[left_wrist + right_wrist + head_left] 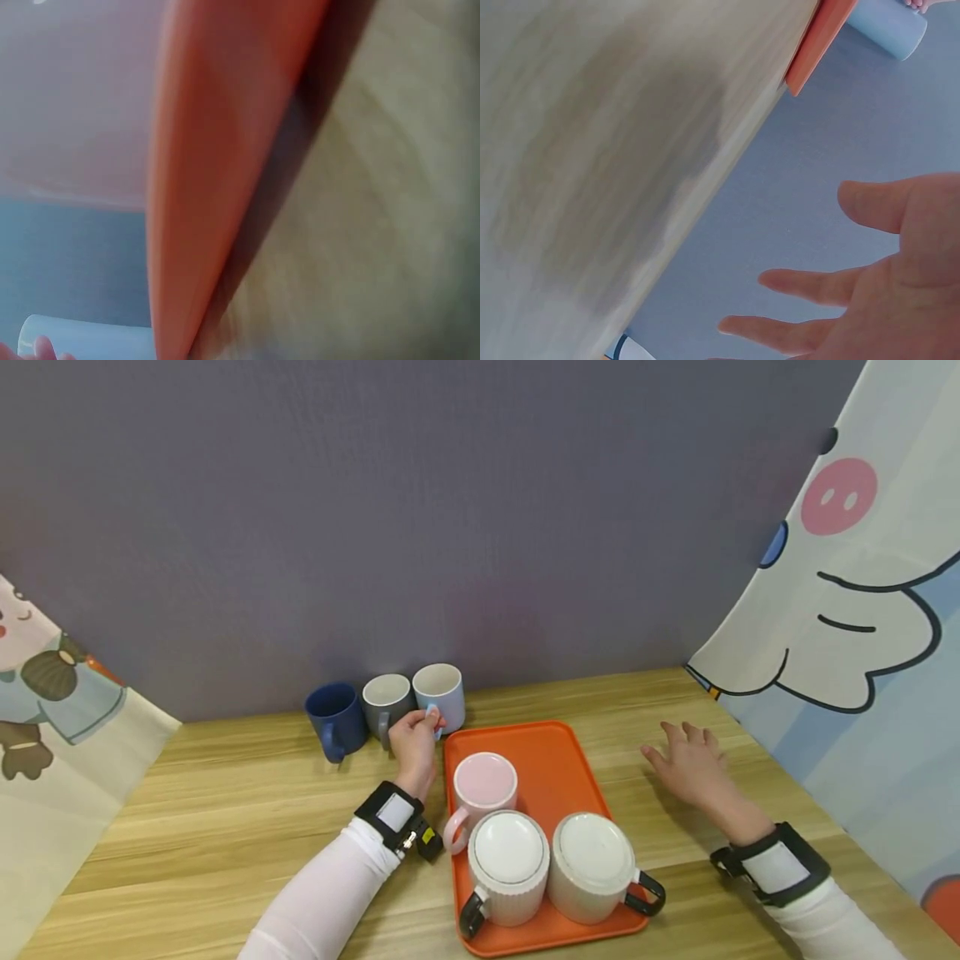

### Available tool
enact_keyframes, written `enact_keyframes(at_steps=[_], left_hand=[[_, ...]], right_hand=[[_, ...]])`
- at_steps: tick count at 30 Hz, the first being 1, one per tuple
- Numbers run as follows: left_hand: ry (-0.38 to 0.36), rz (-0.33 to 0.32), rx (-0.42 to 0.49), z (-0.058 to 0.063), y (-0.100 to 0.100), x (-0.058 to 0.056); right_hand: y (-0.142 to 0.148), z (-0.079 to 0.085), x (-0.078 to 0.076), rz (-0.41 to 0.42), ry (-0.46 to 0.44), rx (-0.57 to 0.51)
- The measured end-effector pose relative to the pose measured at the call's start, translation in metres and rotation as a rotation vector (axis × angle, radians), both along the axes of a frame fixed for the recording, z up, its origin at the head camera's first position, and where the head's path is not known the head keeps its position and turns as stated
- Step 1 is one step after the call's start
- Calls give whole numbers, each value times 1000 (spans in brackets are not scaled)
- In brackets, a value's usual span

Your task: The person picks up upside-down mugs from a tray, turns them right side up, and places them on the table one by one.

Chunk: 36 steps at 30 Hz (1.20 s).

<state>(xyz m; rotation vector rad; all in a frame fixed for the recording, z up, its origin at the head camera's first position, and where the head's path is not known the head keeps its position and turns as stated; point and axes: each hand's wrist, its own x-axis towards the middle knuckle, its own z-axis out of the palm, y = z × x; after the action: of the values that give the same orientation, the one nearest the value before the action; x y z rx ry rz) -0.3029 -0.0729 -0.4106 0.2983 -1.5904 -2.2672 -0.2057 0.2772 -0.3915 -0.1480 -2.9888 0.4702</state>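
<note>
At the back of the table my left hand (414, 745) pinches the handle of a light blue mug (452, 703), which stands upright. Beside it are a grey mug (389, 710) and a navy blue mug (337, 720), both upright with handles toward me. The left wrist view catches the light blue mug (90, 341) and a few fingertips low in its left corner. My right hand (692, 767) is held over the table right of the orange tray (540, 752), fingers spread and holding nothing. In the right wrist view, that hand (877, 285) shows its spread fingers and thumb.
Upside down on the tray sit a pink mug (486, 781) and two white mugs, one (510, 860) ribbed and one (592, 864) at the right, both with black handles. A grey wall (480, 527) rises behind the table; printed curtains (862, 635) hang on both sides.
</note>
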Motion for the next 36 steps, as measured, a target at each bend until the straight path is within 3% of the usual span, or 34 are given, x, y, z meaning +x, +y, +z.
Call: enact_keyframes(at_steps=[24, 36], left_hand=[[-56, -27, 15, -6, 7, -5], [-70, -66, -18, -2, 9, -3]], right_hand=[[13, 1, 6, -25, -26, -7], [12, 1, 5, -24, -41, 0]])
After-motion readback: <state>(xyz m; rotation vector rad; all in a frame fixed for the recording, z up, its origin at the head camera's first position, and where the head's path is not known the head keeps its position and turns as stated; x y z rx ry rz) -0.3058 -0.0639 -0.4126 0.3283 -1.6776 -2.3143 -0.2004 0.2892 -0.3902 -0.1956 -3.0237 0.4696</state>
